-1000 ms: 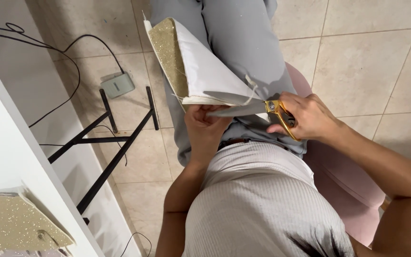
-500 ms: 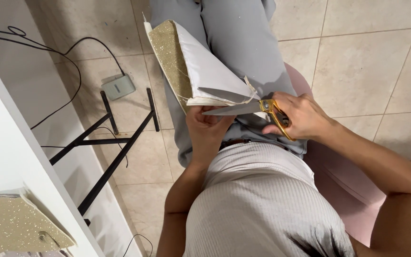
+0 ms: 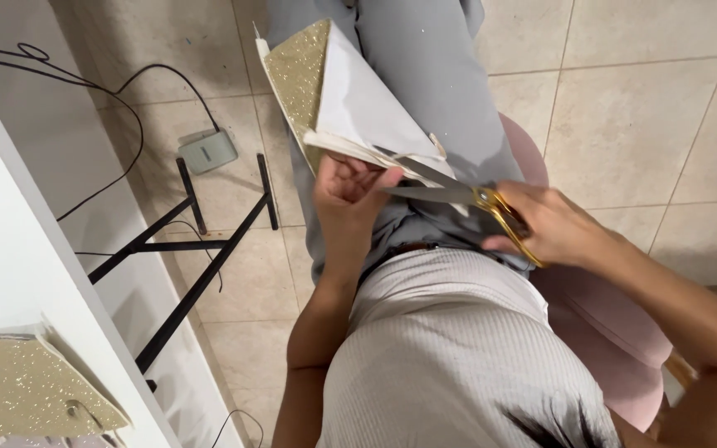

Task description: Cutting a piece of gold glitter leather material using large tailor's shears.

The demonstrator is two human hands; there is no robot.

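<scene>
My left hand grips the lower edge of a folded sheet, gold glitter on one face and white on the other, held over my lap. My right hand is closed around the yellow handles of a pair of scissors. The steel blades are parted and point left, their tips at the sheet's bottom edge beside my left fingers. A thin white strip hangs off that edge near the blades.
I sit on a pink chair over beige floor tiles. A white table edge runs along the left with a black metal frame under it. A grey power adapter with black cables lies on the floor. Another gold glitter piece lies on the table.
My right hand has pulled the scissors back to the right, so more of the blades shows and they are parted. The sheet has tilted slightly.
</scene>
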